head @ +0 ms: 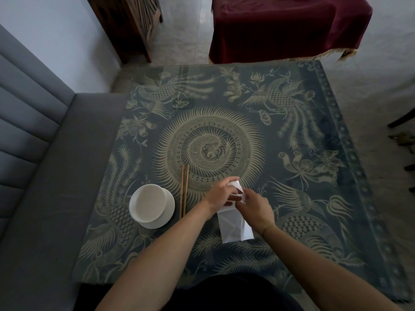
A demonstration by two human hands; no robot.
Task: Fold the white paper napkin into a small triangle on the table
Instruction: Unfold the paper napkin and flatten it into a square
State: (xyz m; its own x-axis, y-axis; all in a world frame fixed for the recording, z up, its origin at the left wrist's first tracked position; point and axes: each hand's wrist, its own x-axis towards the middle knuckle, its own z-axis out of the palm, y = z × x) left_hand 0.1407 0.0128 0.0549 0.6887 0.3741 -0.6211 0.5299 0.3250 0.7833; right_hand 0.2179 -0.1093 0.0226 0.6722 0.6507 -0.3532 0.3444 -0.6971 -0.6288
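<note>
The white paper napkin point(234, 227) is a creased, elongated strip lying near the front middle of the patterned table point(292, 135). Its far end is lifted and curled over between my hands. My left hand point(221, 194) grips that raised end from the left, fingers wrapped round the paper. My right hand point(256, 206) pinches the same end from the right and covers part of the strip. The near end of the napkin lies flat on the table.
A white bowl on a white saucer point(151, 206) stands left of my hands, with a pair of wooden chopsticks point(184, 190) beside it. A grey sofa point(36, 176) runs along the left; a table under a dark red cloth point(289, 28) stands beyond.
</note>
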